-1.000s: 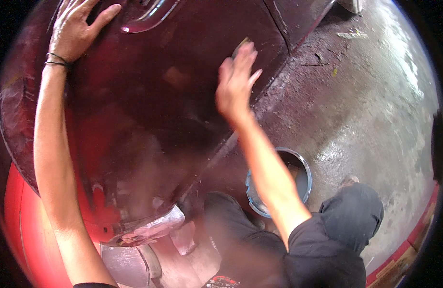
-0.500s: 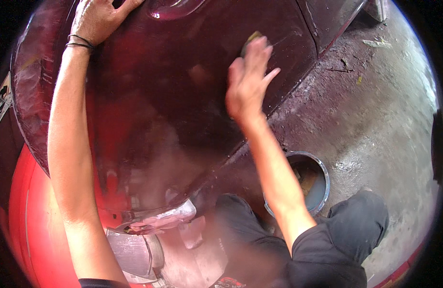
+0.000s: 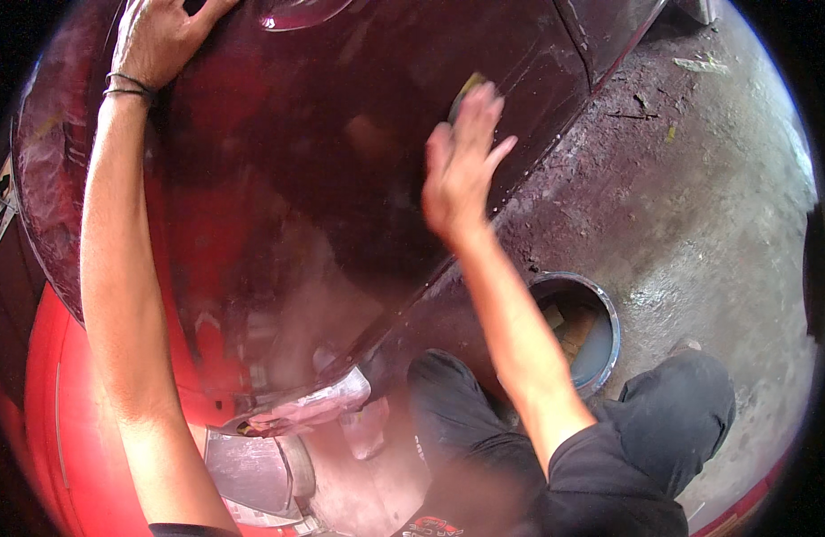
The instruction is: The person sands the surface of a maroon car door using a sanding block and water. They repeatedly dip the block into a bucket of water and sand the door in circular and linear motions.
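Note:
A dark maroon car door panel (image 3: pixel 278 179) with a wet, glossy surface fills the middle. My right hand (image 3: pixel 463 161) lies over it with fingers stretched, pressing a small dark pad with a yellowish edge (image 3: pixel 471 85) flat to the surface. Fingers hide most of the pad, and the hand is slightly blurred. At the upper left, my left hand (image 3: pixel 162 40) rests against the panel beside a recessed handle cup (image 3: pixel 305 12). Its thumb is spread from the fingers, whose tips are cut off by the top edge. Black bands circle that wrist.
A round bucket (image 3: pixel 615 331) of cloudy water with brownish pieces inside stands beside my right forearm, near my knee (image 3: pixel 685 412). Wet, dirty concrete floor (image 3: pixel 726 242) stretches along the right. Bright red bodywork (image 3: pixel 72 403) curves at the lower left.
My right hand has shifted slightly down with the pad, still against the panel. The view has moved a little, so the left arm appears farther left and the bucket farther right.

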Available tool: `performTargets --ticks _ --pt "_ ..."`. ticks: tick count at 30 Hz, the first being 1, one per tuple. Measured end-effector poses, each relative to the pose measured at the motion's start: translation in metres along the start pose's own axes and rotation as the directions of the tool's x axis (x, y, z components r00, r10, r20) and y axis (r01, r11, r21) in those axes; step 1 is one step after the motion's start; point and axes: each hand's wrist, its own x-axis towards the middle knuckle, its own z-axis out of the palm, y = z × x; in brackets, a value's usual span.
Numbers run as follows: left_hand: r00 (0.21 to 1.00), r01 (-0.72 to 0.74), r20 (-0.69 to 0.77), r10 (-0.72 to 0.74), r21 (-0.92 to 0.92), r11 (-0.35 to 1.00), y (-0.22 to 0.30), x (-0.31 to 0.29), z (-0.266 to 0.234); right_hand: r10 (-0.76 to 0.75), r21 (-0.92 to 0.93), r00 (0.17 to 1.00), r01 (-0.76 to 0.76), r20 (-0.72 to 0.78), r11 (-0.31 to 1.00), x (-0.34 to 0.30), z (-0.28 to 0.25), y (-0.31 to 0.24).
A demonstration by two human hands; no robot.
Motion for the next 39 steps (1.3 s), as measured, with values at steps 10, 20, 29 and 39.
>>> performTargets --ticks 10,20,29,39 --pt "0.997 0.065 0.052 -0.065 0.002 0.998 0.009 0.011 -0.017 0.224 0.022 0.975 -0.223 -0.015 0.974 0.114 -0.036 0.056" --pt "0.988 -0.124 -0.095 0.124 0.005 0.992 -0.020 -0.001 0.008 0.135 -0.052 0.989 -0.131 0.064 0.990 -0.031 -0.005 0.024" --pt "0.992 -0.089 -0.096 0.088 -0.012 0.996 -0.012 0.008 0.006 0.091 -0.097 0.990 -0.080 0.112 0.992 -0.025 -0.029 0.039" --pt "0.994 -0.068 -0.080 0.070 0.031 0.997 -0.021 0.008 0.007 0.193 -0.045 0.979 -0.190 0.061 0.981 0.109 -0.051 0.071"
